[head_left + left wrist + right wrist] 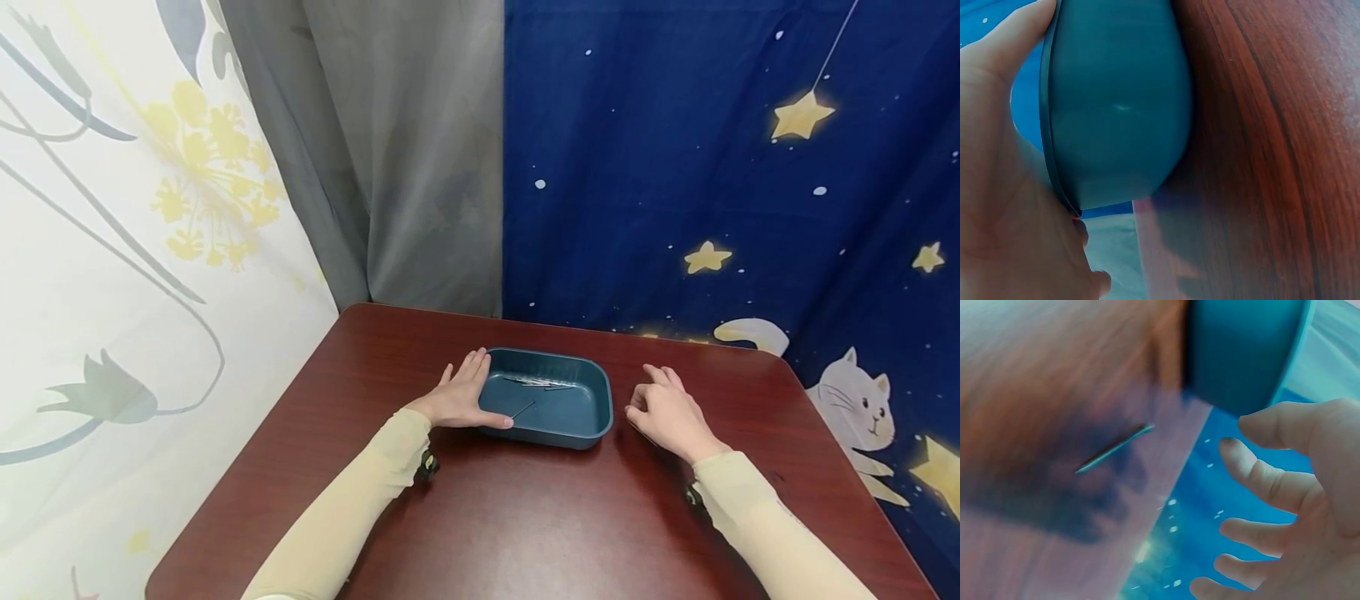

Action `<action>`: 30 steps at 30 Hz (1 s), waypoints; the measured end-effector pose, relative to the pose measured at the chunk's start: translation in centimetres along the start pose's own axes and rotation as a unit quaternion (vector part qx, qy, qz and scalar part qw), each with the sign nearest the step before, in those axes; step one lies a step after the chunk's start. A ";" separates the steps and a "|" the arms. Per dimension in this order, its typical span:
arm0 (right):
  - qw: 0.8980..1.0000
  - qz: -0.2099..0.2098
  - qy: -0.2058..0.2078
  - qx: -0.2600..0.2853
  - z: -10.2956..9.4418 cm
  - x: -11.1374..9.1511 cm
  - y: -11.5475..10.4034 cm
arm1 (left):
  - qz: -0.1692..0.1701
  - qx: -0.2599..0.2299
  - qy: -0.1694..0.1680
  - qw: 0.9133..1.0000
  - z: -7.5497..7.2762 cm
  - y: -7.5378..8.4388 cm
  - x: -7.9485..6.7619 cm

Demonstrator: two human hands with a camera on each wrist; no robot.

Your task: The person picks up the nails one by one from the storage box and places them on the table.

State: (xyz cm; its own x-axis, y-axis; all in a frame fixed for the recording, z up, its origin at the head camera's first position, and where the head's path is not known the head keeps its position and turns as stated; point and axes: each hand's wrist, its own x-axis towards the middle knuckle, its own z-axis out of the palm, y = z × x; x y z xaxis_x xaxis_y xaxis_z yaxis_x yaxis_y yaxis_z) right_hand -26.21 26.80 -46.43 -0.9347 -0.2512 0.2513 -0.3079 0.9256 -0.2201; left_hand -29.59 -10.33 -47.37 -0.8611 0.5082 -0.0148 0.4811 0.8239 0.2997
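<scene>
A dark teal rectangular tray (558,437) stands on the table, with several thin metal nails (536,383) near its far wall and a single nail (523,409) closer to the front. My left hand (456,396) rests spread at the tray's left end, fingers straight towards the back and thumb lying along the front rim. To the right of the tray, my right hand (667,414) hovers apart from it, fingers loosely bent. In the right wrist view a slim nail (1113,449) appears over the table beyond the fingertips, out of that hand's grasp.
The reddish-brown wooden table (487,525) has rounded far corners. Behind it hang a grey curtain (435,167) and a blue star-patterned curtain (637,167). A white floral curtain (150,292) borders the left side.
</scene>
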 end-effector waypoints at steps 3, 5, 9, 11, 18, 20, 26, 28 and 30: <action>1.000 -0.004 0.010 0.005 -0.4 0.4 -1.0 | 0.000 0.003 0.003 1.000 0.2 0.0 0.1; 1.000 -0.007 0.015 0.007 -0.6 0.8 -1.8 | -0.001 0.005 0.003 1.000 0.3 0.0 0.1; 0.999 -0.018 0.027 0.016 -0.7 1.7 -3.7 | -0.005 0.008 0.008 1.000 0.3 0.0 0.1; 0.999 -0.022 0.036 0.016 -0.5 2.2 -4.8 | -0.004 0.007 0.009 1.000 0.3 0.0 0.1; 0.998 -0.023 0.050 0.008 1.9 4.3 -9.3 | -0.009 -0.002 0.003 1.000 0.0 -0.4 0.0; 0.999 -0.016 0.036 0.010 2.7 5.1 -10.4 | -0.012 -0.002 0.003 1.000 -0.2 -0.4 0.0; 0.997 0.056 -0.042 0.027 4.9 6.9 -12.1 | -0.003 -0.009 -0.001 1.000 -0.2 -0.2 0.4; 0.994 0.080 -0.069 0.025 5.5 7.1 -12.5 | -0.003 -0.011 -0.005 1.000 -0.1 -0.2 0.4; 0.991 0.095 -0.089 0.022 6.0 7.4 -12.8 | -0.003 -0.010 -0.007 1.000 0.0 -0.2 0.4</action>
State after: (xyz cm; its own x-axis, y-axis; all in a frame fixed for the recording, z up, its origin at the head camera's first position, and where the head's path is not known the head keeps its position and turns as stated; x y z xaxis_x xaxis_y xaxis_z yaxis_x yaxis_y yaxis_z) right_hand -30.25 11.42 -47.44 -0.9920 -0.1224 0.0317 -0.1263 0.9487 -0.2900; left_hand -29.98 -10.30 -47.38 -0.8612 0.5073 -0.0307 0.4727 0.8216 0.3186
